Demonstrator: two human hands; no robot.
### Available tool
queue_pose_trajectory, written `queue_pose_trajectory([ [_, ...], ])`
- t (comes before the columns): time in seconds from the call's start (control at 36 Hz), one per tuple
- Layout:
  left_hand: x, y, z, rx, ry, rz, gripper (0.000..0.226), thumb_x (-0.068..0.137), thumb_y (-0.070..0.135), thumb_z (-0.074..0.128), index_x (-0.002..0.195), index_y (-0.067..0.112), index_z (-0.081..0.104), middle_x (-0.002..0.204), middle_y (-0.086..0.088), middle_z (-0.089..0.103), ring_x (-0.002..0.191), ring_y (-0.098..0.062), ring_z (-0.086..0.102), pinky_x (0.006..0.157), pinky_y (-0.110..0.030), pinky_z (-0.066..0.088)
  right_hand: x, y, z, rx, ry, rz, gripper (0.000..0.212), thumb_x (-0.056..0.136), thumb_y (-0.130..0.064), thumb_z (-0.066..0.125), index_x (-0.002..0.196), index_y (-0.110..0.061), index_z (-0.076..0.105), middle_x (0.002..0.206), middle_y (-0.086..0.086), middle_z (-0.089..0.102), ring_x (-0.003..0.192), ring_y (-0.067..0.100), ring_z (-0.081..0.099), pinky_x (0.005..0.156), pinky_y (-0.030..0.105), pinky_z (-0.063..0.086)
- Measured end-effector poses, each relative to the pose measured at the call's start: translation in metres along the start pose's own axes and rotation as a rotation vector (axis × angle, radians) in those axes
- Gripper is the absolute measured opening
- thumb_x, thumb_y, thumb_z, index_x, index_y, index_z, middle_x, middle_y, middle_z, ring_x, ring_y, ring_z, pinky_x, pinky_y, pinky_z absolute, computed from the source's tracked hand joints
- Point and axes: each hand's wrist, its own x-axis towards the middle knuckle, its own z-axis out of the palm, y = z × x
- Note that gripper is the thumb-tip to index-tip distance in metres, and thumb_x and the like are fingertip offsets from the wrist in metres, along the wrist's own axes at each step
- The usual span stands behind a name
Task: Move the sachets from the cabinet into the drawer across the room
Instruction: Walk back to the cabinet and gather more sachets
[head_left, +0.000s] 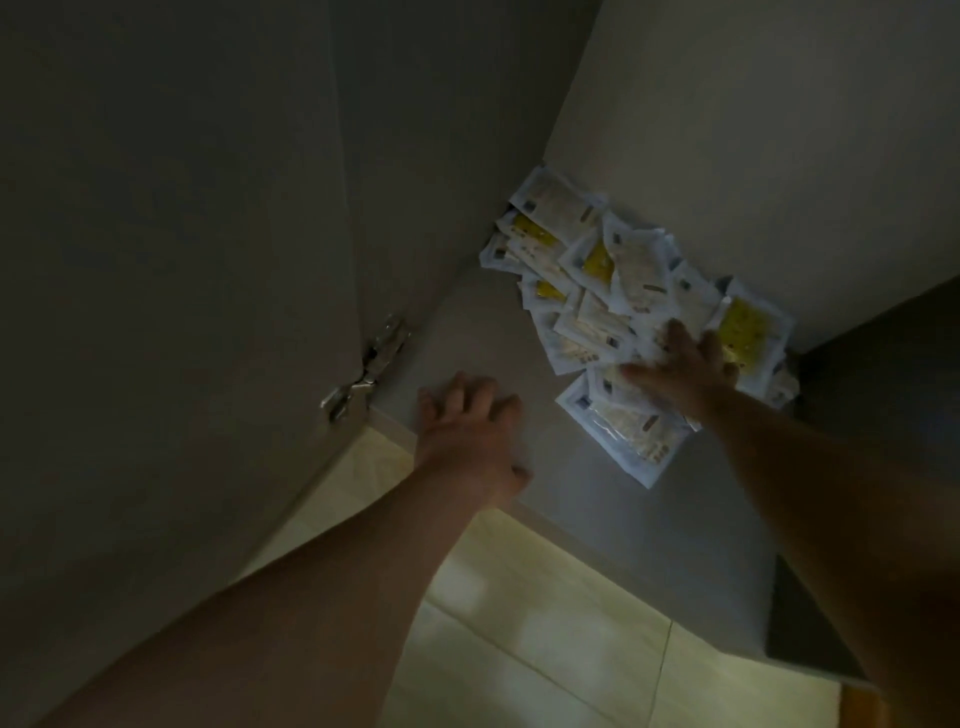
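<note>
Loads of sachets (623, 291) piled in the back right corner of the cabinet shelf (483, 338); right hand (680, 374) lies on the pile, fingers spread, gripping nothing. Meanwhile left hand (467, 431) rests loose on the shelf.

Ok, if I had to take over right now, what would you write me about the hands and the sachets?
Left hand: fingers relaxed, resting on the bare cabinet shelf, holding nothing.
Right hand: fingers spread flat on top of the sachets; it is blurred and no grip shows.
Sachets: one loose pile in the shelf's back right corner.
Done: the cabinet door is open and the hands are at the pile.
Left: gather the sachets and carry them to the drawer, which is out of view.
</note>
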Motion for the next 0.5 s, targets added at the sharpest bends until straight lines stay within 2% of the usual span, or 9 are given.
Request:
queue_pose_trajectory([
  [0.08,0.0,0.001,-0.001,-0.006,-0.008,-0.004,0.077,0.085,0.052,0.052,0.147,0.03,0.013,0.156,0.0,0.001,0.144,-0.028,-0.005,0.113,-0.053,0.0,-0.015,-0.003,0.014,-0.109,-0.039,-0.056,0.095,0.079,-0.065,0.056,0.151,-0.03,0.003,0.158,0.009,-0.008,0.145,0.034,-0.007,0.117,0.051,0.004],
  [0.19,-0.002,0.001,-0.002,-0.041,-0.03,-0.007,0.075,0.087,0.053,0.05,0.147,0.031,0.012,0.157,0.003,0.0,0.145,-0.026,-0.008,0.115,-0.049,-0.003,-0.038,-0.007,0.035,-0.091,-0.104,-0.098,0.101,0.071,-0.075,0.055,0.149,-0.039,0.0,0.158,-0.001,-0.009,0.144,0.038,-0.01,0.114,0.059,0.007],
  [0.28,-0.001,-0.004,-0.001,-0.094,0.005,0.008,0.067,0.088,0.047,0.05,0.145,0.032,0.019,0.156,0.007,0.005,0.145,-0.022,-0.005,0.116,-0.045,-0.002,-0.06,-0.01,0.04,-0.074,-0.146,-0.11,0.103,0.07,-0.074,0.058,0.148,-0.043,-0.001,0.158,-0.008,-0.013,0.143,0.036,-0.015,0.112,0.063,0.008],
  [0.39,-0.001,-0.013,-0.001,-0.137,0.088,0.053,0.058,0.09,0.027,0.048,0.144,0.023,0.029,0.152,0.002,0.023,0.143,-0.019,0.012,0.116,-0.035,0.011,-0.095,-0.013,0.048,-0.088,-0.185,-0.147,0.101,0.069,-0.075,0.057,0.147,-0.044,0.001,0.156,-0.012,-0.017,0.143,0.032,-0.019,0.112,0.059,0.006],
  [0.5,-0.008,-0.011,0.0,-0.201,0.172,0.07,0.056,0.088,0.011,0.047,0.143,0.014,0.034,0.146,-0.006,0.036,0.136,-0.021,0.03,0.11,-0.029,0.025,-0.127,-0.011,0.063,-0.113,-0.172,-0.195,0.099,0.069,-0.077,0.055,0.146,-0.047,0.001,0.156,-0.014,-0.016,0.143,0.03,-0.018,0.112,0.057,0.004],
])
